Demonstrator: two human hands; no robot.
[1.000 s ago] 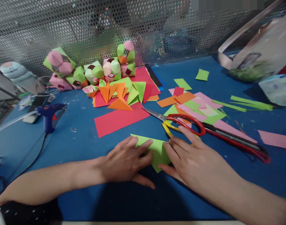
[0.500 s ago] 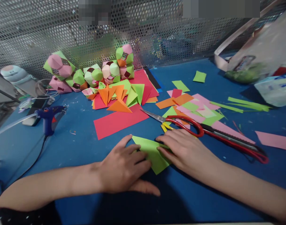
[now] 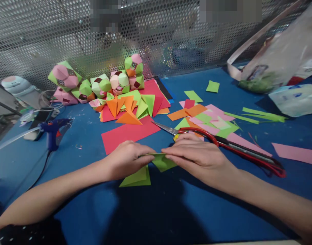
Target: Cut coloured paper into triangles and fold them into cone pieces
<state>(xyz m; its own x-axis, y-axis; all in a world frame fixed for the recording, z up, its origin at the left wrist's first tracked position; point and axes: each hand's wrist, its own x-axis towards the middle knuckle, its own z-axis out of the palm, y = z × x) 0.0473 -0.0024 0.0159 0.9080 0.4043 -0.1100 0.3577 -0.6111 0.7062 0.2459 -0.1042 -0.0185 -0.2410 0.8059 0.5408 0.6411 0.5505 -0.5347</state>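
though between hands (image 3: 129, 159), paper edge (image 3: 159, 155) bare

Scissors (image 3: 197, 131): bare surface (image 3: 87, 204) nearer the wearer; paper scraps (image 3: 209, 119) obstruct beyond; glue gun (image 3: 53, 134) well left.

The scissors (image 3: 168, 129) had smooth metal blades with a soft shine, and their red handles looked like glossy plastic. Nearer you than the scissors, the green paper (image 3: 163, 164) held between your left hand (image 3: 127, 157) and right hand (image 3: 200, 157) looked smooth and matt. Left of the scissors lay a flat, matt red paper sheet (image 3: 130, 133) and a blue plastic glue gun (image 3: 52, 134). Beyond the scissors stood a perforated metal screen (image 3: 161, 44); beyond them to the right, a thin, wrinkled plastic bag (image 3: 286, 51).
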